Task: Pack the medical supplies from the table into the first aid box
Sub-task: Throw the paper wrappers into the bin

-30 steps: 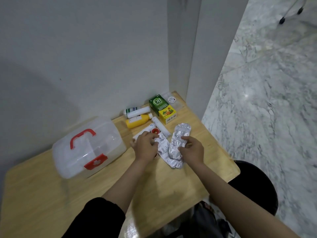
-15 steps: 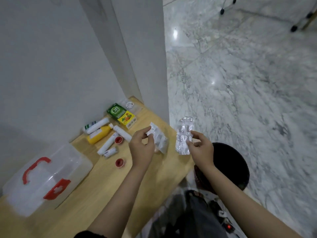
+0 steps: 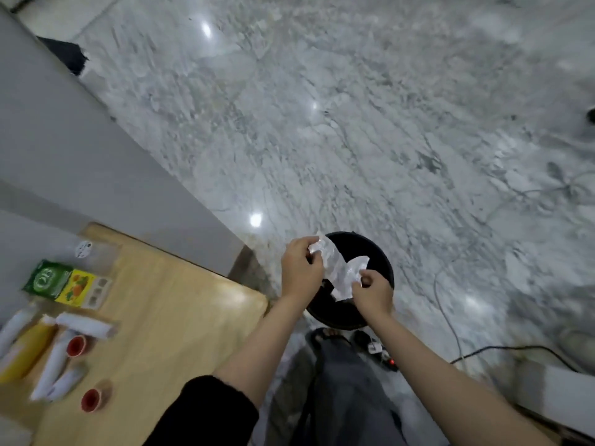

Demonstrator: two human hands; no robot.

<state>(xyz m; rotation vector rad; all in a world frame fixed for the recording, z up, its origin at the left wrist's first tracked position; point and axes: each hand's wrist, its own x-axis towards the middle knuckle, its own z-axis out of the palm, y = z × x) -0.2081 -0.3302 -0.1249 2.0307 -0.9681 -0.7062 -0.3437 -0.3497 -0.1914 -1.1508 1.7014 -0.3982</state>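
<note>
Both my hands are out past the table's right edge, over a black round bin (image 3: 380, 252) on the floor. My left hand (image 3: 301, 268) pinches one silver blister pack (image 3: 325, 252) and my right hand (image 3: 373, 292) pinches another blister pack (image 3: 349, 273); the two packs touch between the hands. On the wooden table (image 3: 180, 310) at left lie a green and yellow carton (image 3: 61, 283), a yellow bottle (image 3: 25, 352), white tubes (image 3: 85, 326) and two red caps (image 3: 77, 346). The first aid box is out of view.
A grey wall and pillar (image 3: 96, 156) border the table's far side. Marble floor fills the right. Cables and a power strip (image 3: 386, 358) lie on the floor near my legs. A clear small packet (image 3: 85, 249) sits in the table's far corner.
My head turned right, so the first aid box left the view. Both hands carried the blister packs off the table and now hold them together over the black bin.
</note>
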